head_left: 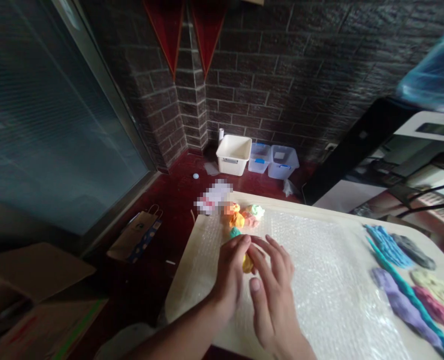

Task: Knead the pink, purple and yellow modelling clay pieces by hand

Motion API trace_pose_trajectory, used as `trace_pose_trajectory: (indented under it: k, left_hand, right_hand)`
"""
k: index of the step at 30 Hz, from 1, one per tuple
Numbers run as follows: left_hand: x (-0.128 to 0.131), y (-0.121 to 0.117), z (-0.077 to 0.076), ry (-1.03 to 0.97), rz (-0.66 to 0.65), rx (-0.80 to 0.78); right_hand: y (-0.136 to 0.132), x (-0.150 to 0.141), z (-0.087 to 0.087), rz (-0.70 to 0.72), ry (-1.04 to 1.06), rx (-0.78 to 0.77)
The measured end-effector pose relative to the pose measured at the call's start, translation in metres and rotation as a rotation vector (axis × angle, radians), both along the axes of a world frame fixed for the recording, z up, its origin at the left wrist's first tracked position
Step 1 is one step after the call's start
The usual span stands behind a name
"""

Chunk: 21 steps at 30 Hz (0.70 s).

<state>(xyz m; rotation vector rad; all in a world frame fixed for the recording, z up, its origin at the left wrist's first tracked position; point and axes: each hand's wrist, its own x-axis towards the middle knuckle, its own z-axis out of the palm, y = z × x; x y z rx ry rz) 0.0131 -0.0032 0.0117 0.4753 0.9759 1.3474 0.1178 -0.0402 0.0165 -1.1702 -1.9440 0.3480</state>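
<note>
A yellow lump that looks like modelling clay (248, 264) shows between my two hands, above the bubble wrap on the table. My left hand (230, 270) curls around its left side, with the fingertips mostly hidden. My right hand (273, 280) is on the other side, its fingers stretched out over the lump and its thumb apart. Whether the right fingers press on it, I cannot tell. Just beyond the hands lies a green lump (235, 232). Farther back sit orange lumps (237, 220), a pink one (251, 220) and a pale green one (257, 211).
Bubble wrap (319, 260) covers much of the pale table (186, 285). At the right lie purple (402, 300), teal (402, 282), blue (389, 247), grey (413, 251) and pink (434, 305) pieces. Beyond the table, a white bin (231, 162) and clear boxes (284, 162) stand by the brick wall.
</note>
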Motion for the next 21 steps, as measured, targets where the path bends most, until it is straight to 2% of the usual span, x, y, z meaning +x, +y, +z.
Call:
trace_pose_trajectory:
  k: [2, 4, 8, 11, 14, 18, 21]
  left_hand:
    - [-0.002, -0.001, 0.001, 0.100, -0.001, 0.031]
    - [-0.001, -0.002, 0.002, 0.119, -0.038, 0.036]
    - [-0.001, 0.001, 0.011, -0.097, -0.133, -0.059]
    - [-0.006, 0.005, 0.020, -0.291, -0.219, -0.180]
    - [-0.011, 0.009, 0.022, -0.403, -0.375, -0.291]
    - [-0.015, 0.010, 0.017, -0.387, -0.608, -0.347]
    - [-0.015, 0.009, 0.015, -0.330, -0.684, -0.299]
  right_hand:
    - [0.007, 0.011, 0.002, -0.092, 0.161, -0.012]
    - [0.014, 0.019, 0.003, -0.158, 0.325, -0.062]
    - [0.023, 0.024, 0.002, -0.156, 0.554, -0.191]
    - [0.022, 0.023, 0.001, -0.119, 0.549, -0.246]
    - [0.021, 0.025, 0.005, -0.014, 0.465, -0.307]
    - [0.023, 0.031, 0.018, 0.211, 0.283, -0.353]
    - [0.025, 0.038, 0.023, 0.256, 0.248, -0.385]
